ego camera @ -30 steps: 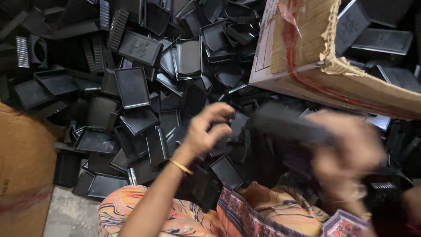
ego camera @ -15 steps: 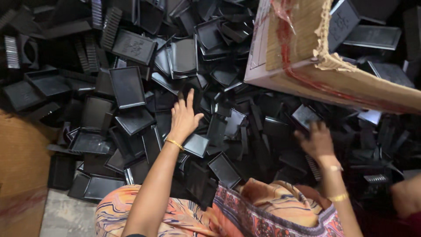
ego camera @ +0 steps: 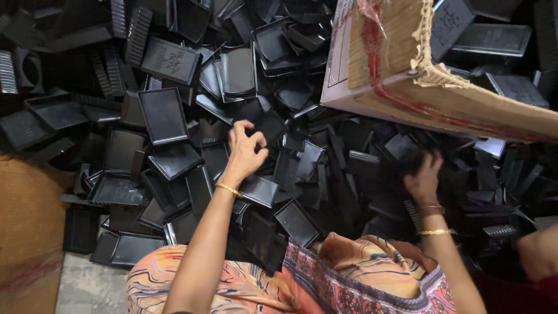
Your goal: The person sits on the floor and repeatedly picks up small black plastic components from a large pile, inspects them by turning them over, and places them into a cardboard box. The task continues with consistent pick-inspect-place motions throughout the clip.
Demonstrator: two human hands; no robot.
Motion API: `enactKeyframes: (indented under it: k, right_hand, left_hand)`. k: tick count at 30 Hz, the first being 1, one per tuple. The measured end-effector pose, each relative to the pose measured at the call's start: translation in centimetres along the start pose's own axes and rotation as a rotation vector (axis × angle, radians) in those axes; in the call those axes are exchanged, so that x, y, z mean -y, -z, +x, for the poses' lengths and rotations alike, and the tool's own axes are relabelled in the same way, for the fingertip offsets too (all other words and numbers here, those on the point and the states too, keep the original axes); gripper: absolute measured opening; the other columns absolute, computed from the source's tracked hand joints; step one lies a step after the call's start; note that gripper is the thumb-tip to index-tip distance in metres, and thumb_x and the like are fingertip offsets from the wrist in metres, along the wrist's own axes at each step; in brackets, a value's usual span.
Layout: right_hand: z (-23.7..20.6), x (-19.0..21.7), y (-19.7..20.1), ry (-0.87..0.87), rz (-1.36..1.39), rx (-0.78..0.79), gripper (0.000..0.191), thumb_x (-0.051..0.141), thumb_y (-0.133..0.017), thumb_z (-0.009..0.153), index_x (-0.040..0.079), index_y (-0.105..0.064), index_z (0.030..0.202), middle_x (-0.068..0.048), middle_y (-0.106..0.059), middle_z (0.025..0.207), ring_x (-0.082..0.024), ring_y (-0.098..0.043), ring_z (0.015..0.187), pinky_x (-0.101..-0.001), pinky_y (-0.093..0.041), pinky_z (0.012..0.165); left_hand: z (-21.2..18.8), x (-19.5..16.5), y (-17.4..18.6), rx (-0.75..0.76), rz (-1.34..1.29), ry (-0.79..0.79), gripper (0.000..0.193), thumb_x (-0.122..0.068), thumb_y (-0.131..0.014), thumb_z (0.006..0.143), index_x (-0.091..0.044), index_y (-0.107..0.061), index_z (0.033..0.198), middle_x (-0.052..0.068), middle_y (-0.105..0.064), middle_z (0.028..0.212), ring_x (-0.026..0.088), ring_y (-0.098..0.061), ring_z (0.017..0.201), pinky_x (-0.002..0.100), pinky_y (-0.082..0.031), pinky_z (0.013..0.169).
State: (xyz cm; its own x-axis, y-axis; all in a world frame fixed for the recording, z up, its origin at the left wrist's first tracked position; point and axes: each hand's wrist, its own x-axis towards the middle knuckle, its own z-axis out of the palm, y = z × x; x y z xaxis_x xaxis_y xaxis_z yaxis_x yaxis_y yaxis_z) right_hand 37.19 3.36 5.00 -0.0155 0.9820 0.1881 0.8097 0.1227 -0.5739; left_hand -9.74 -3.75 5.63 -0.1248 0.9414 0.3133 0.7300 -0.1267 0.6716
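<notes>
A big heap of black plastic trays point(ego camera: 164, 115) and lids fills the view. My left hand point(ego camera: 243, 152), with a gold bangle at the wrist, reaches forward into the middle of the heap. Its fingers curl over the edge of a small black tray piece point(ego camera: 268, 124). My right hand point(ego camera: 424, 177), wearing two gold bangles, is blurred and dips into the dark pieces at the right, just below the cardboard box. Whether it holds one of them cannot be made out. My lap in orange patterned cloth point(ego camera: 349, 273) lies below both arms.
A torn brown cardboard box point(ego camera: 407, 81) with red tape hangs over the heap at the upper right. Flat brown cardboard point(ego camera: 26, 232) lies at the left edge, with a patch of grey floor point(ego camera: 87, 285) beside it. Part of another person point(ego camera: 537, 253) shows at the lower right.
My left hand has pushed further forward into the heap and curled its fingers. My right hand, which held a dark piece up a second ago, has dropped into the pile at the right.
</notes>
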Motion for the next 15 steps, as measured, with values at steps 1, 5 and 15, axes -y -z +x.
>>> enactKeyframes:
  k: [1,5,15]
  right_hand:
    - [0.2,-0.3,-0.1,0.074,-0.110,0.023,0.066,0.013,-0.075,0.071,0.006,-0.056,0.133,-0.032,-0.035,0.154,-0.052,-0.044,0.131,-0.0515,-0.045,0.105]
    - [-0.5,-0.2,-0.4,0.171,-0.507,0.018,0.058,0.019,-0.089,0.072,0.008,-0.064,0.124,-0.027,-0.040,0.147,-0.048,-0.046,0.122,-0.0519,-0.047,0.101]
    - [-3.6,13.0,0.2,0.185,0.570,0.490,0.102,0.006,-0.085,0.065,0.011,-0.032,0.151,-0.014,-0.046,0.145,-0.029,-0.045,0.137,-0.0454,-0.038,0.116]
  left_hand:
    - [0.5,-0.8,0.7,0.085,-0.116,0.112,0.019,-0.013,-0.077,0.067,-0.010,-0.065,0.081,0.017,-0.043,0.130,0.043,-0.052,0.114,0.050,-0.045,0.097]
    - [1.4,-3.4,4.2,0.336,-0.263,0.319,0.037,-0.015,-0.073,0.066,-0.009,-0.058,0.099,0.016,-0.041,0.131,0.038,-0.060,0.106,0.043,-0.051,0.093]
    - [-0.2,-10.5,4.2,0.430,-0.145,-0.237,0.068,-0.007,-0.076,0.062,-0.008,-0.054,0.126,0.021,-0.047,0.134,0.045,-0.053,0.124,0.049,-0.047,0.103]
